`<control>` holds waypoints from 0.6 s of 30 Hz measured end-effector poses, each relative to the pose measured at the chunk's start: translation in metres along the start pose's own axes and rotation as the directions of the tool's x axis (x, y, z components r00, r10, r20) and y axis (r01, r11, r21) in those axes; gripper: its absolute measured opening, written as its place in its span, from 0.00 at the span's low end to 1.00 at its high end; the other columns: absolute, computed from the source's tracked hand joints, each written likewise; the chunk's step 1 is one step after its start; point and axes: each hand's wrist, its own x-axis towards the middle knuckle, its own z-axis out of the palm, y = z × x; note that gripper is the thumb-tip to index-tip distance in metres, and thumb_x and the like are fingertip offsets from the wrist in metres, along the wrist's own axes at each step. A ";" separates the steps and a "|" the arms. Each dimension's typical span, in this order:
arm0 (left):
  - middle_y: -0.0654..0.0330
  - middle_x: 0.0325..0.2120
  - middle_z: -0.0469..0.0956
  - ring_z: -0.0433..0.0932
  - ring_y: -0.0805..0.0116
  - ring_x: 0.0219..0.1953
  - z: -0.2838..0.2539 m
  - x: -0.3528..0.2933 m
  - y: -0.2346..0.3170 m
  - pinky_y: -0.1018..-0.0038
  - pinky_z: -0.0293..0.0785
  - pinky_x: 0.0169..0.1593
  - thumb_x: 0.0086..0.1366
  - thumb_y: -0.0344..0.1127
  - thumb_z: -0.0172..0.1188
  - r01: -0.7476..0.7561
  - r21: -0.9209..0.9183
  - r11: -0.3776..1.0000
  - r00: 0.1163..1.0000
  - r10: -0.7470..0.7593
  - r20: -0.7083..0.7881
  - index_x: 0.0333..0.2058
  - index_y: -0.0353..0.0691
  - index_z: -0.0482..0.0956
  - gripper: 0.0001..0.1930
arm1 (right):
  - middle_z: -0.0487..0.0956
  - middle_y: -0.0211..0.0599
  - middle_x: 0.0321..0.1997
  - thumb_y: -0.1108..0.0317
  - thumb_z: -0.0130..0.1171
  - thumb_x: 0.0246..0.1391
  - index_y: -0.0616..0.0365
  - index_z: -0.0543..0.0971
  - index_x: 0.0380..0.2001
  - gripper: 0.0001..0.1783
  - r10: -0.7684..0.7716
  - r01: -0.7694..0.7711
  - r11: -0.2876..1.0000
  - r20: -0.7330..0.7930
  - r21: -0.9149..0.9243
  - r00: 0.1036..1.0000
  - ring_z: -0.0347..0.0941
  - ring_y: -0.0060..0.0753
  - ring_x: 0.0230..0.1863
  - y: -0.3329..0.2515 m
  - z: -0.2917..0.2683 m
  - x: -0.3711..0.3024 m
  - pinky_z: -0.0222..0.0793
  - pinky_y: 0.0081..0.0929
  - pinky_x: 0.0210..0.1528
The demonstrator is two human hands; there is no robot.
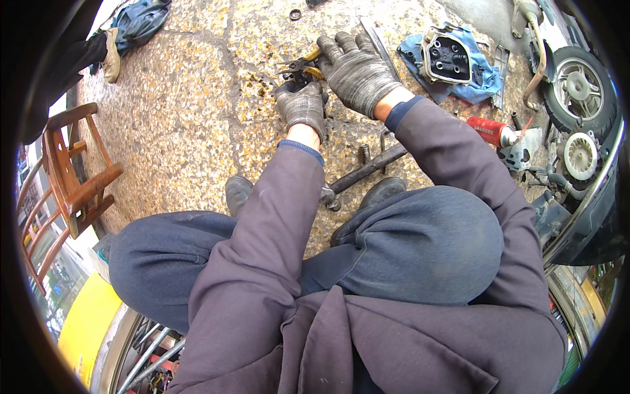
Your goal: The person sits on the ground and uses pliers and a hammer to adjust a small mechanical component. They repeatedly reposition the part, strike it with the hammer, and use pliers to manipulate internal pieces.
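Observation:
Both my hands wear grey, dirt-stained work gloves. My right hand (357, 73) is closed round the yellow handles of a pair of pliers (304, 67), whose dark jaws point left. Just below the jaws, my left hand (302, 107) is closed, with a small dark part at its fingertips; the fingers and glove hide what kind it is. Right of my right hand, a metal engine cover (447, 58) with a dark hollow inside rests on a blue cloth (483, 80). A long flat metal strip (380, 47) lies just beyond my right hand.
Between my feet and hands lies a dark metal bar (371, 168). A red spray can (491, 132) lies by my right forearm, near a scooter wheel (579, 89). A wooden stool (79, 164) stands left; another person's shoe (112, 56) is behind it. A ring (295, 14) lies far off.

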 end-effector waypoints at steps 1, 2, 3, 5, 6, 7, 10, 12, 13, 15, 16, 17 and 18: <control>0.59 0.26 0.79 0.76 0.71 0.17 0.001 0.001 -0.002 0.72 0.75 0.21 0.57 0.21 0.62 0.004 -0.020 1.000 1.000 -0.005 -0.022 0.44 0.35 0.74 0.15 | 0.64 0.48 0.71 0.62 0.51 0.61 0.57 0.79 0.55 0.21 -0.021 0.021 1.000 -0.002 0.019 1.000 0.57 0.57 0.72 0.005 0.001 0.000 0.52 0.65 0.68; 0.58 0.25 0.79 0.76 0.69 0.17 -0.001 0.004 -0.002 0.72 0.76 0.21 0.57 0.20 0.62 -0.004 0.051 0.999 1.000 0.003 0.021 0.44 0.36 0.73 0.16 | 0.67 0.47 0.69 0.62 0.51 0.61 0.54 0.80 0.52 0.19 -0.028 0.027 0.999 -0.022 -0.044 0.999 0.60 0.55 0.70 0.005 0.002 0.001 0.56 0.62 0.67; 0.57 0.26 0.79 0.77 0.69 0.17 -0.001 0.005 -0.003 0.72 0.76 0.21 0.57 0.20 0.62 0.004 0.053 0.999 1.000 -0.005 0.021 0.44 0.36 0.73 0.16 | 0.67 0.47 0.69 0.63 0.51 0.61 0.54 0.80 0.52 0.19 -0.043 0.042 0.999 -0.056 -0.024 0.997 0.61 0.54 0.69 0.007 0.003 0.001 0.58 0.59 0.66; 0.56 0.26 0.79 0.77 0.69 0.17 -0.001 0.006 -0.005 0.72 0.76 0.21 0.57 0.21 0.62 0.011 0.059 0.998 1.000 -0.012 0.018 0.43 0.37 0.73 0.15 | 0.68 0.46 0.68 0.64 0.52 0.61 0.53 0.80 0.52 0.18 -0.053 0.053 0.999 -0.013 0.008 0.999 0.63 0.53 0.67 0.011 0.003 0.003 0.61 0.53 0.66; 0.56 0.26 0.79 0.77 0.69 0.18 -0.002 0.006 -0.005 0.72 0.76 0.21 0.57 0.21 0.62 0.012 0.065 0.998 0.999 -0.014 0.030 0.43 0.37 0.73 0.15 | 0.68 0.46 0.67 0.65 0.53 0.60 0.54 0.80 0.52 0.18 -0.052 0.053 0.998 -0.019 0.022 0.998 0.64 0.52 0.66 0.012 0.002 0.004 0.63 0.50 0.65; 0.56 0.26 0.79 0.77 0.69 0.18 -0.002 0.006 -0.005 0.73 0.76 0.21 0.57 0.21 0.62 0.012 0.072 0.997 0.999 -0.015 0.043 0.43 0.37 0.73 0.15 | 0.69 0.46 0.67 0.66 0.54 0.59 0.54 0.79 0.52 0.18 -0.055 0.055 0.998 -0.010 0.035 0.998 0.65 0.51 0.65 0.013 0.002 0.004 0.65 0.47 0.64; 0.56 0.27 0.79 0.78 0.68 0.18 -0.002 0.004 -0.004 0.73 0.76 0.21 0.57 0.21 0.62 -0.001 0.087 0.996 0.999 -0.003 0.046 0.43 0.37 0.73 0.15 | 0.71 0.46 0.64 0.69 0.56 0.57 0.55 0.79 0.52 0.19 -0.065 0.065 0.997 0.001 0.050 0.998 0.69 0.49 0.61 0.014 0.000 0.006 0.69 0.39 0.61; 0.56 0.28 0.79 0.78 0.68 0.19 -0.002 0.004 -0.004 0.73 0.76 0.21 0.58 0.21 0.62 -0.004 0.086 0.996 0.998 -0.001 0.055 0.44 0.37 0.72 0.15 | 0.72 0.46 0.62 0.70 0.58 0.55 0.54 0.79 0.52 0.20 -0.066 0.066 0.997 -0.006 0.048 0.998 0.71 0.48 0.58 0.015 0.001 0.007 0.70 0.37 0.60; 0.56 0.29 0.79 0.78 0.68 0.19 -0.002 0.004 -0.004 0.73 0.76 0.21 0.58 0.21 0.62 0.001 0.083 0.997 0.998 -0.007 0.068 0.44 0.37 0.72 0.16 | 0.73 0.47 0.61 0.70 0.59 0.54 0.54 0.79 0.52 0.20 -0.063 0.064 0.997 -0.015 0.047 0.998 0.71 0.48 0.57 0.015 0.002 0.008 0.70 0.37 0.60; 0.56 0.30 0.80 0.79 0.66 0.21 -0.003 0.005 -0.004 0.72 0.77 0.23 0.58 0.22 0.62 0.004 0.094 0.996 0.997 -0.012 0.075 0.46 0.36 0.71 0.17 | 0.74 0.47 0.60 0.70 0.60 0.53 0.54 0.78 0.52 0.21 -0.064 0.067 0.996 -0.042 0.062 0.997 0.72 0.47 0.56 0.015 0.006 0.009 0.70 0.38 0.60; 0.55 0.31 0.80 0.80 0.65 0.22 -0.003 0.005 -0.004 0.71 0.79 0.25 0.59 0.22 0.62 0.003 0.108 0.994 0.997 -0.011 0.071 0.47 0.35 0.70 0.18 | 0.74 0.47 0.59 0.70 0.60 0.53 0.55 0.78 0.52 0.21 -0.067 0.072 0.995 -0.060 0.076 0.996 0.73 0.47 0.55 0.015 0.008 0.009 0.70 0.38 0.59; 0.55 0.32 0.80 0.80 0.64 0.24 -0.002 0.004 -0.004 0.70 0.80 0.27 0.59 0.22 0.62 -0.005 0.122 0.992 0.997 -0.004 0.073 0.48 0.35 0.69 0.18 | 0.74 0.47 0.59 0.70 0.60 0.52 0.55 0.78 0.52 0.22 -0.065 0.069 0.994 -0.054 0.082 0.996 0.73 0.47 0.55 0.016 0.010 0.010 0.70 0.37 0.59; 0.54 0.35 0.79 0.81 0.61 0.29 -0.003 0.003 -0.001 0.68 0.81 0.33 0.58 0.24 0.64 -0.068 0.207 0.976 0.996 0.055 0.068 0.49 0.34 0.68 0.21 | 0.74 0.47 0.58 0.70 0.61 0.52 0.56 0.76 0.53 0.23 -0.077 0.087 0.991 -0.092 0.105 0.993 0.73 0.47 0.55 0.017 0.011 0.009 0.70 0.38 0.59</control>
